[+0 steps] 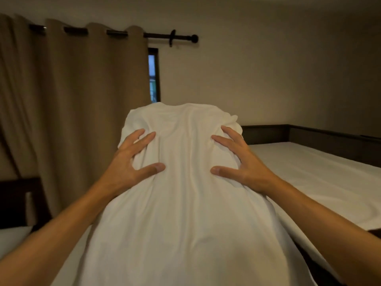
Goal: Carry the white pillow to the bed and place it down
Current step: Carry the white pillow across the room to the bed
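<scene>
A large white pillow [185, 193] fills the middle of the view, held up lengthwise in front of me. My left hand [132, 162] grips its left side with fingers spread and thumb pressed into the fabric. On the opposite side my right hand [239, 162] clasps it the same way. The bed [321, 178], covered by a smooth white sheet, lies to the right and runs back to the wall. The pillow's lower end hides whatever is beneath it.
Brown curtains [72, 112] hang on a black rod at the left, with a narrow window strip [153, 77] beside them. A dark headboard [309, 137] lines the wall behind the bed. Dark furniture [18, 201] and another white cushion [14, 236] sit at lower left.
</scene>
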Tool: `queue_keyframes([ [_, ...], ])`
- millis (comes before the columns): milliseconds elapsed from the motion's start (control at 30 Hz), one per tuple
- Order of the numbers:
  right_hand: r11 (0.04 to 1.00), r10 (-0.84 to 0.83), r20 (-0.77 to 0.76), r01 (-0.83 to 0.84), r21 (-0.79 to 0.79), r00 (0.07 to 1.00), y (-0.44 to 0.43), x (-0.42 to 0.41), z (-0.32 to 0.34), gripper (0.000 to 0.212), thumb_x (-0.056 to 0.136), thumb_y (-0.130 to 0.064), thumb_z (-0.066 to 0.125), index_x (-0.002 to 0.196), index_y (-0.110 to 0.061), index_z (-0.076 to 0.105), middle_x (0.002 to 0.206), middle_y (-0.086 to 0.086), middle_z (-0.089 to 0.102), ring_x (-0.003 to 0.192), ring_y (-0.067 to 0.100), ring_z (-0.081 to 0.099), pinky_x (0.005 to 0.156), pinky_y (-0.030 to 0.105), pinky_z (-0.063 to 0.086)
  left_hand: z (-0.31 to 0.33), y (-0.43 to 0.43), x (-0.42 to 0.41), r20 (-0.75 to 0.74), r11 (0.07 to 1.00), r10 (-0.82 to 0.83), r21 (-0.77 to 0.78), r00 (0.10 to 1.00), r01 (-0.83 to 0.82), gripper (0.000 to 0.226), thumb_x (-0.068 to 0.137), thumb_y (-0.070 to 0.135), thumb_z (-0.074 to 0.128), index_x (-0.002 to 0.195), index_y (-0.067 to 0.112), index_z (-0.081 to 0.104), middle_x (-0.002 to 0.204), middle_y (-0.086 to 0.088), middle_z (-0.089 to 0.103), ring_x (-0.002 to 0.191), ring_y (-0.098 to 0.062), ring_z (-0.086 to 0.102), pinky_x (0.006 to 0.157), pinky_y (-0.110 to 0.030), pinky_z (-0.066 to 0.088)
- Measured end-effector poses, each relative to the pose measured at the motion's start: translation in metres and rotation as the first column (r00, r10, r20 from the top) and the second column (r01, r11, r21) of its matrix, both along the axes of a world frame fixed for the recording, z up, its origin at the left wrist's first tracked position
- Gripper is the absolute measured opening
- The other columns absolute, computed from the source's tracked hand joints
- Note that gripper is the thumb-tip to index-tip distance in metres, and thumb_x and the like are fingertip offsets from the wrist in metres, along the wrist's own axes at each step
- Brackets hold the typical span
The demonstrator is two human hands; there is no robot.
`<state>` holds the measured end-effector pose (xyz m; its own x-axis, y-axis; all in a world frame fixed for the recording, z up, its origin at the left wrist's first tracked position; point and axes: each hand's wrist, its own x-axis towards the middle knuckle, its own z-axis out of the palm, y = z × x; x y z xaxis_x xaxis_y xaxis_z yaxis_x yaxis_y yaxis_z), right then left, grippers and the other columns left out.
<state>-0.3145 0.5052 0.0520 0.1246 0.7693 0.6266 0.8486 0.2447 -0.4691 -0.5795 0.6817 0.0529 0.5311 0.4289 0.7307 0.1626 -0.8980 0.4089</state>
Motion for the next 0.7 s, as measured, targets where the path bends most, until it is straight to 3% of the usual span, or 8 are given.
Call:
queue_keyframes([
  [100,0.997,0.08,0.005,-0.08,0.0,0.997,0.029,0.01,-0.021,0.079,0.069,-0.068,0.068,0.139,-0.057,0.034,0.155,-0.034,0.008,0.134,-0.019,0.013,0.098,0.013,0.019,-0.018,0.006,-0.002,-0.018,0.997,0.064,-0.04,0.998,-0.065,0.086,0.062,0.067,0.067,0.14,0.043,0.041,0.155,0.013,0.025,0.137,0.003,0.022,0.097,0.0,0.014],
  [167,0.994,0.113,0.009,-0.113,-0.008,0.994,0.047,0.018,-0.031,0.08,0.069,-0.068,0.068,0.14,-0.057,0.033,0.155,-0.035,0.007,0.133,-0.021,0.011,0.097,0.011,0.018,-0.028,0.011,-0.001,-0.028,0.993,0.102,-0.06,0.994,-0.104,0.087,0.062,0.068,0.067,0.14,0.044,0.04,0.155,0.016,0.023,0.139,0.001,0.022,0.102,-0.006,0.015],
  [267,0.988,0.151,-0.003,-0.151,-0.034,0.988,0.071,0.028,-0.041,0.082,0.069,-0.068,0.069,0.141,-0.054,0.033,0.156,-0.033,0.007,0.139,-0.008,0.015,0.105,0.021,0.02,-0.041,0.02,0.002,-0.039,0.984,0.151,-0.094,0.988,-0.154,0.085,0.063,0.068,0.068,0.14,0.049,0.037,0.155,0.019,0.021,0.138,0.002,0.022,0.105,-0.017,0.02],
  [400,0.979,0.197,-0.02,-0.197,-0.05,0.98,0.097,0.036,-0.049,0.084,0.069,-0.064,0.07,0.144,-0.048,0.034,0.158,-0.026,0.008,0.143,0.002,0.016,0.108,0.029,0.021,-0.051,0.033,0.006,-0.048,0.975,0.18,-0.126,0.982,-0.185,0.084,0.063,0.069,0.068,0.139,0.053,0.035,0.155,0.022,0.02,0.132,0.016,0.02,0.095,-0.003,0.018],
  [700,0.971,0.223,-0.048,-0.226,-0.076,0.974,0.157,0.048,-0.058,0.084,0.073,-0.051,0.072,0.146,-0.041,0.033,0.159,-0.023,0.008,0.141,0.001,0.015,0.108,0.027,0.019,-0.061,0.09,0.016,-0.062,0.965,0.223,-0.128,0.973,-0.229,0.083,0.064,0.073,0.066,0.137,0.058,0.031,0.154,0.028,0.017,0.127,0.024,0.015,0.09,-0.001,0.018],
])
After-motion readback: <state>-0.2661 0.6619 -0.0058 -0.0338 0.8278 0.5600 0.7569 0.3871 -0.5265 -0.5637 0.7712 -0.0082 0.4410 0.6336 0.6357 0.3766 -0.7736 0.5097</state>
